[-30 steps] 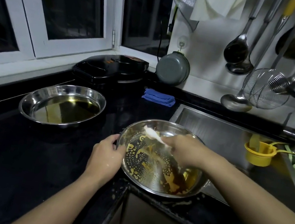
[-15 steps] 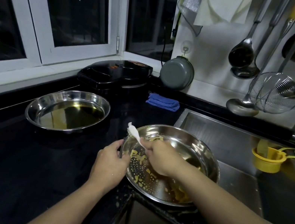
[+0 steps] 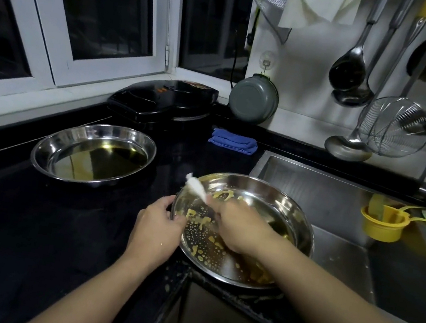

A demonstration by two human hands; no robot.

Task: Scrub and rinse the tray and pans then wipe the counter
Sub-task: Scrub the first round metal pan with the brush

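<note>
Gripping the near-left rim of a round steel pan [image 3: 278, 201], the left hand [image 3: 157, 229] had its fingers curled over the edge. The pan sat on the corner of the black table [image 3: 7, 239], where it met the steel sink [image 3: 341, 201], and part of its far side hung out over the basin. It was tilted, with the far rim higher than the near one, so the open face leaned toward the person. Yellow-brown drops and smears covered its bottom.

The right hand [image 3: 239, 228] was inside the pan, closed around a white scrubbing piece [image 3: 196, 185]. That piece stuck out past the knuckles, its long axis running from the hand up and to the left, and its free end reached the pan's left rim. Whether it was a cloth or a sponge could not be told.

A second steel pan [image 3: 93, 153] lay flat on the table to the left, well apart from the first, with a pool of dark yellowish liquid in it. Behind it stood a black cooker [image 3: 165, 101], and a folded blue cloth [image 3: 233, 141] lay near the sink's back corner. A yellow cup [image 3: 383, 222] sat in the sink at the right. Ladles [image 3: 348, 71] and a wire skimmer [image 3: 391, 127] hung on the wall.
</note>
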